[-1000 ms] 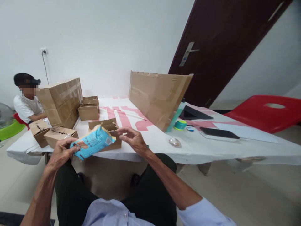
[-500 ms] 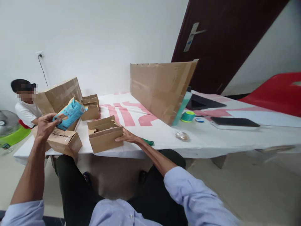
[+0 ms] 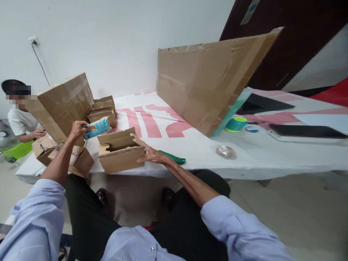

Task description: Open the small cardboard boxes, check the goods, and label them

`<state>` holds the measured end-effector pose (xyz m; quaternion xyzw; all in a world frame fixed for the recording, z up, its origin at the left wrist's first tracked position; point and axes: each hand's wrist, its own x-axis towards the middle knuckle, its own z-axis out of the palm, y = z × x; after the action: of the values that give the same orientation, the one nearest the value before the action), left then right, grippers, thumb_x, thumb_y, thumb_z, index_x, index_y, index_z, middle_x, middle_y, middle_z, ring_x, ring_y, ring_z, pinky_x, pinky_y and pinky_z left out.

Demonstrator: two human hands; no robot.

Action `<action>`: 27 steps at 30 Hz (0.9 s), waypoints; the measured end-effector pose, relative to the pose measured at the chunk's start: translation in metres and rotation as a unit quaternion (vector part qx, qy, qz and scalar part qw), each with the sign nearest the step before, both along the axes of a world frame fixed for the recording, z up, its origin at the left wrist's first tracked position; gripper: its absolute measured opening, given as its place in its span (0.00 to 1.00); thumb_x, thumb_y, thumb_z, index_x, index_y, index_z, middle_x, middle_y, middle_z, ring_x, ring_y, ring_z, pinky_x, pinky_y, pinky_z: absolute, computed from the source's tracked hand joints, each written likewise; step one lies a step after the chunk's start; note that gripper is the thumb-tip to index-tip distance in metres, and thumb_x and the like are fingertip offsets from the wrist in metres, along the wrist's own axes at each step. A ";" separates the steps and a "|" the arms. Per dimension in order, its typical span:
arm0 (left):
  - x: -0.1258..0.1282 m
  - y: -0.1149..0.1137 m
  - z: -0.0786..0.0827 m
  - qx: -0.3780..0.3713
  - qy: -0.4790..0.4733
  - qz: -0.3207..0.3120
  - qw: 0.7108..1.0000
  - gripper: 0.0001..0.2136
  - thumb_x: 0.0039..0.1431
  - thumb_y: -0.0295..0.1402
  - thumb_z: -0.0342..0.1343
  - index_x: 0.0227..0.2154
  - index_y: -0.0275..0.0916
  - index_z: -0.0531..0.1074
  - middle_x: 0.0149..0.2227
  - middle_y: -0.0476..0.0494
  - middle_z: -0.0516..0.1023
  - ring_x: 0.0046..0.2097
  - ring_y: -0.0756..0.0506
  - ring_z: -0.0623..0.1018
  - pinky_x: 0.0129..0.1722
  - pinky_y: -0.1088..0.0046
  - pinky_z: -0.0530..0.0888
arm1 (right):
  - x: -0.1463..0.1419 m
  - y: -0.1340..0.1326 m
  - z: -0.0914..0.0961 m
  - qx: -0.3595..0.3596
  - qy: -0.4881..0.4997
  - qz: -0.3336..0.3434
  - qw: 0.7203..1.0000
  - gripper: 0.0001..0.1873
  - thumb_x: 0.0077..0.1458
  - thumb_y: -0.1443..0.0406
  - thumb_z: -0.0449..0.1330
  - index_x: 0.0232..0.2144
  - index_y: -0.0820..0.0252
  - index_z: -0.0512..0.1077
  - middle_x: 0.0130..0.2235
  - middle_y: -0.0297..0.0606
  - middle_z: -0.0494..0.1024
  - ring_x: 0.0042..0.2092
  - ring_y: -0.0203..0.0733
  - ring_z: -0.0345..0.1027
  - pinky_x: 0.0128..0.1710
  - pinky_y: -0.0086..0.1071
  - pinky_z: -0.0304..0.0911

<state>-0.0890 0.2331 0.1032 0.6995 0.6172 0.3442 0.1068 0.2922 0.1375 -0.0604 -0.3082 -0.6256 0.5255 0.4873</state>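
My left hand is closed round a light blue packet and holds it above the table, just left of an open small cardboard box. That box stands at the table's near edge with its flaps up. My right hand rests against the box's right side, fingers pressed to the cardboard. A green strip lies on the white cloth right behind that hand.
A large taped carton and several small boxes stand at the left. A big cardboard sheet leans upright in the middle. A person in a white shirt sits at far left. A phone, a green lid and crumpled plastic lie to the right.
My left hand carried the blue packet from in front of me up and out to the left, then toward the open box. My right hand went to the box's side and stays there.
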 end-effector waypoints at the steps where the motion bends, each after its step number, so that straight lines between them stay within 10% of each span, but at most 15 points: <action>1: 0.003 0.008 -0.003 -0.007 0.010 -0.003 1.000 0.12 0.37 0.34 0.65 0.27 0.35 0.84 0.23 0.50 0.78 0.29 0.48 0.72 0.30 0.75 0.65 | 0.001 0.001 -0.003 -0.004 -0.012 0.025 1.000 0.59 0.33 0.63 0.82 0.68 0.61 0.67 0.63 0.50 0.75 0.63 0.56 0.70 0.59 0.42 0.68; 16: 0.042 0.089 -0.004 0.030 0.022 0.026 0.999 0.12 0.42 0.29 0.67 0.33 0.34 0.85 0.36 0.39 0.86 0.43 0.40 0.81 0.45 0.69 0.75 | 0.021 -0.014 -0.041 0.027 -0.126 -0.009 0.992 0.63 0.43 0.52 0.79 0.75 0.45 0.54 0.71 0.47 0.63 0.72 0.66 0.56 0.71 0.58 0.57; 20: 0.049 0.042 0.017 0.083 -0.014 -0.007 0.996 0.16 0.53 0.35 0.65 0.44 0.35 0.84 0.48 0.39 0.85 0.48 0.42 0.81 0.48 0.69 0.77 | 0.019 -0.008 -0.040 0.012 -0.110 -0.003 0.994 0.63 0.44 0.52 0.79 0.75 0.46 0.51 0.70 0.49 0.64 0.70 0.63 0.59 0.70 0.58 0.58; 27: 0.079 -0.135 0.013 0.203 -0.119 -0.014 0.972 0.06 0.56 0.40 0.68 0.34 0.45 0.84 0.37 0.46 0.82 0.40 0.43 0.80 0.43 0.68 0.77 | -0.008 0.043 -0.042 0.024 -0.086 -0.034 0.995 0.63 0.43 0.51 0.79 0.74 0.48 0.53 0.69 0.51 0.64 0.67 0.64 0.62 0.66 0.58 0.63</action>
<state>-0.0102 0.0984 0.1158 0.6689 0.5078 0.5414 0.0399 0.2844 0.1809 -0.1020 -0.3620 -0.6666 0.4649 0.4565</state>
